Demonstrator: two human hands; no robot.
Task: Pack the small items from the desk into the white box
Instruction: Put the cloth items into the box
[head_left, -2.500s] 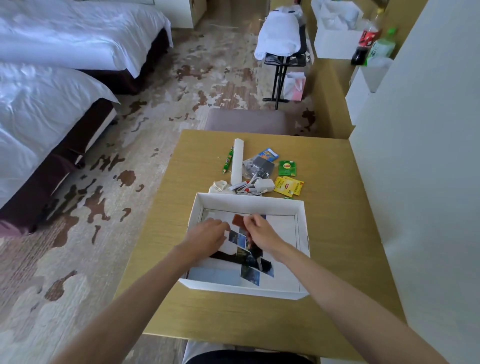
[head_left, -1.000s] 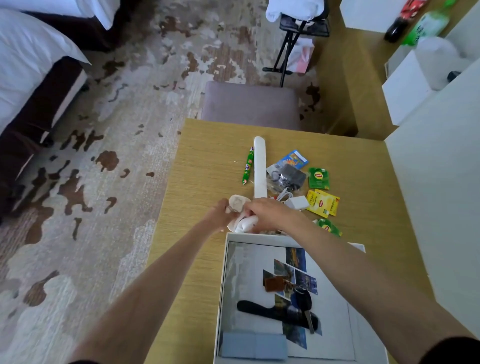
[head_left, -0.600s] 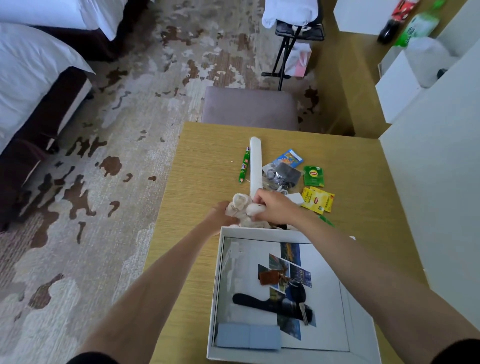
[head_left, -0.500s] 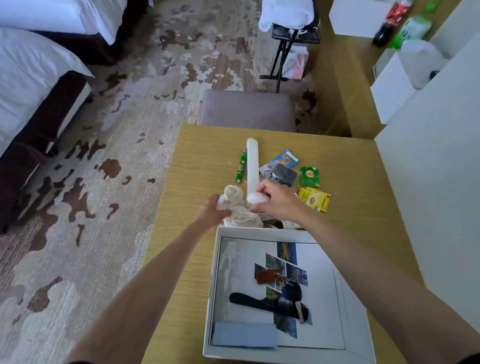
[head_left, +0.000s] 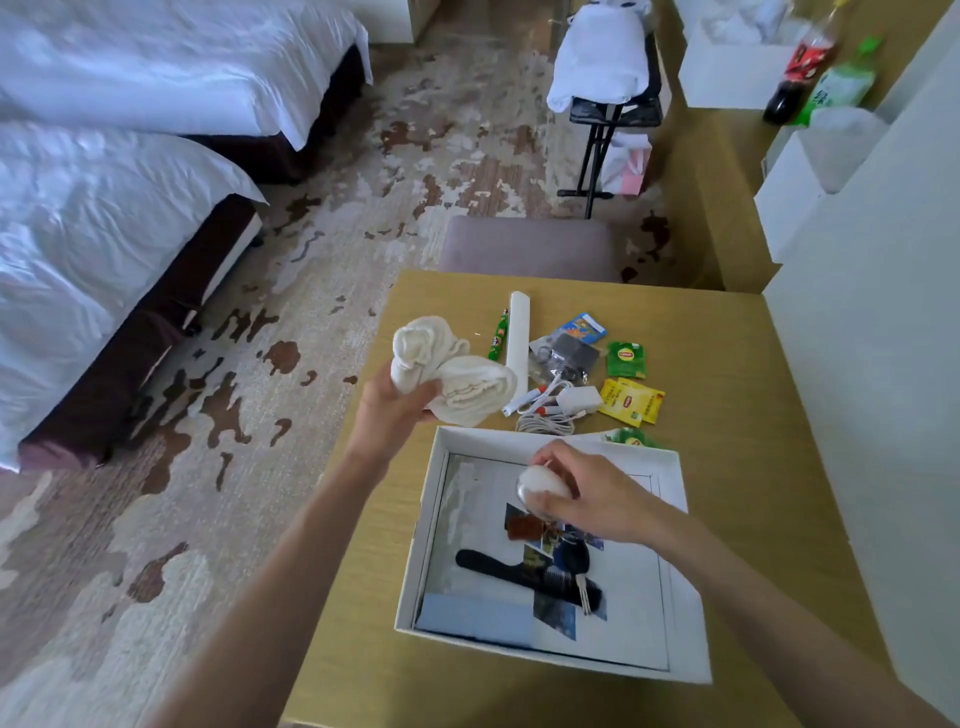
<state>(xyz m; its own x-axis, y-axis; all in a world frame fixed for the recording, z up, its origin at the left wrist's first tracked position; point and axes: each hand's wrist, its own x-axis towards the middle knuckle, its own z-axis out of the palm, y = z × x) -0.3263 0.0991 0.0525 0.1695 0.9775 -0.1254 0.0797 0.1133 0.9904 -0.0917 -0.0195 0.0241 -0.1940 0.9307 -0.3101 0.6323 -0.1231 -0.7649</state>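
Note:
The white box (head_left: 427, 540) lies open on the wooden desk (head_left: 727, 493), holding photo cards, a black comb, keys and a blue card. My right hand (head_left: 587, 496) hovers over the box's far half, shut on a small white egg-shaped object (head_left: 537, 487). My left hand (head_left: 395, 408) is raised left of the box's far corner, gripping a bundle of white cloth (head_left: 457, 371). Beyond the box lie a white stick-shaped case (head_left: 518, 332), a green pen (head_left: 500, 333), a white charger with cable (head_left: 558, 405), a clear bag with dark items (head_left: 566, 356), and tea packets (head_left: 631, 400).
A grey stool (head_left: 530, 247) stands at the desk's far edge. A white wall panel (head_left: 872, 364) borders the desk's right side. Beds (head_left: 104, 218) fill the left of the room. A luggage rack (head_left: 608, 104), white boxes and bottles (head_left: 800, 67) stand farther back.
Both hands left the box, reached past its far edge and picked things up. My left hand lifted the cloth to the left; my right hand carried the white egg-shaped object back over the box.

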